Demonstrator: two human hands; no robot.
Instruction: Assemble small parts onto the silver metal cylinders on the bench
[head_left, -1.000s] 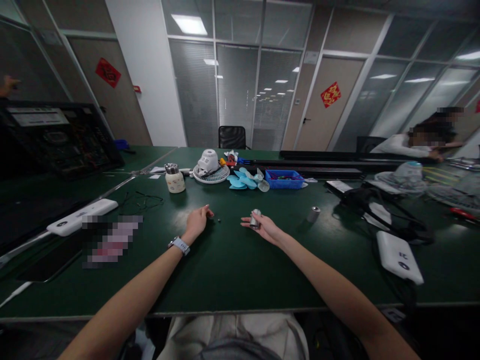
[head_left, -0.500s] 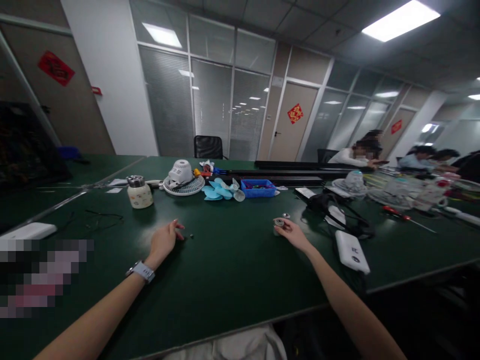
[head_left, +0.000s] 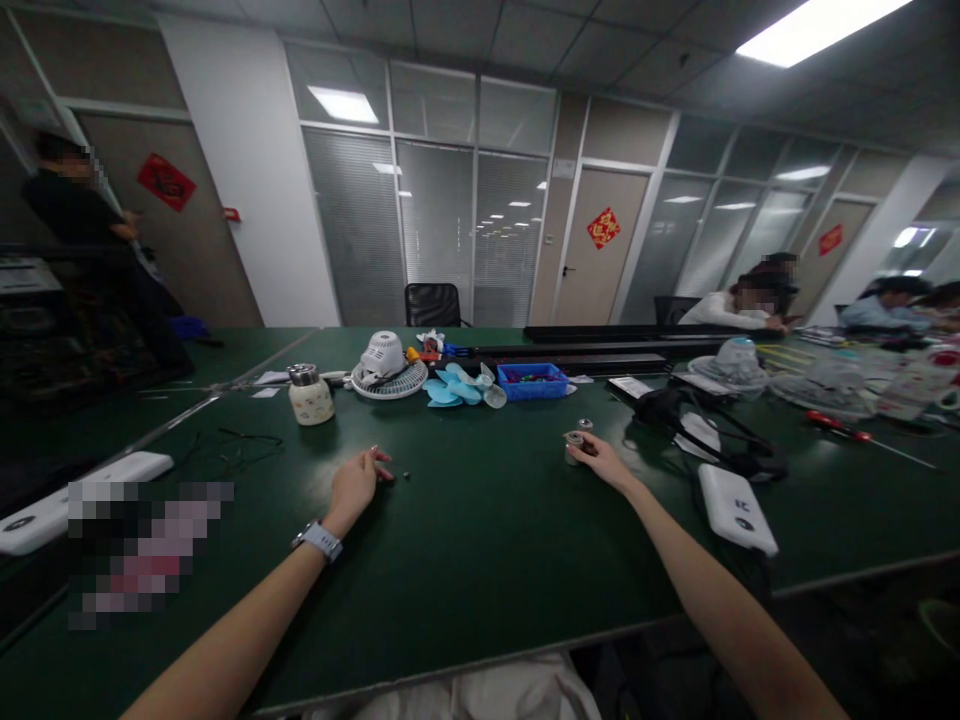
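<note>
Head view: a dark green tabletop (head_left: 480, 560) is extending from its near edge to its far edge. Long black bars (head_left: 645, 332) are lying along the far edge. Farther left, nearer that same edge than the near one, a white fan grille (head_left: 401, 383) is supporting a white housing (head_left: 382, 352). Light-blue blades (head_left: 446, 392) are lying just right of the grille, followed by a blue tray (head_left: 536, 389). Midway between both edges, the right grip (head_left: 604, 462) is holding an upright metal cylinder (head_left: 573, 453) between thumb and fingers; whether its base is touching the tabletop cannot be told. The left grip (head_left: 354, 490) is resting loosely curled, fingertips slightly parted. Beyond it, a cream bottle (head_left: 312, 403) is standing upright. A second cylinder (head_left: 586, 424) is standing just behind the right grip, partly hidden. A small dark piece (head_left: 406, 475) is lying just beside the left fingertips.
</note>
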